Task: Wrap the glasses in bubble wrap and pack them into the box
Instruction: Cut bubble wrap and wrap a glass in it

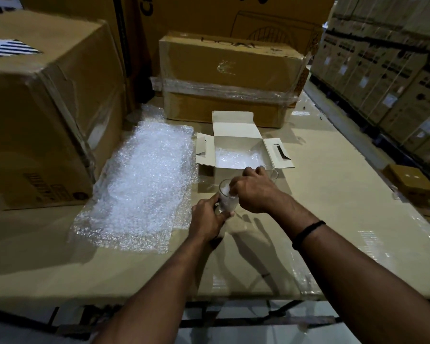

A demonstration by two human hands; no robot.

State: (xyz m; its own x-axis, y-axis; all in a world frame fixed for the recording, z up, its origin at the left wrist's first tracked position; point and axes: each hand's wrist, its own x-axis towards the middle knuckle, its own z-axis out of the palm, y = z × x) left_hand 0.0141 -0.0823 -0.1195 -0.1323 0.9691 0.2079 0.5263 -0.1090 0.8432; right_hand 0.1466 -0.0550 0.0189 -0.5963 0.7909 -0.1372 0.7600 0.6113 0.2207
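Observation:
A clear glass [226, 200] stands on the cardboard surface, with bubble wrap stuffed inside it. My left hand [207, 218] grips its lower side. My right hand [252, 188] has its fingers down in the mouth of the glass, on the wrap. A second clear glass [271, 171] stands just behind my right hand, beside the box. The small white box [238, 142] lies open, flaps spread, with bubble wrap on its floor. A large sheet of bubble wrap [139, 187] lies flat to the left.
A big cardboard carton [42, 108] stands at the left and a taped carton [231, 78] behind the white box. Stacked cartons [387, 78] line the right side. A small brown box [411, 183] sits low at the right. The work surface's front edge [159, 294] is near me.

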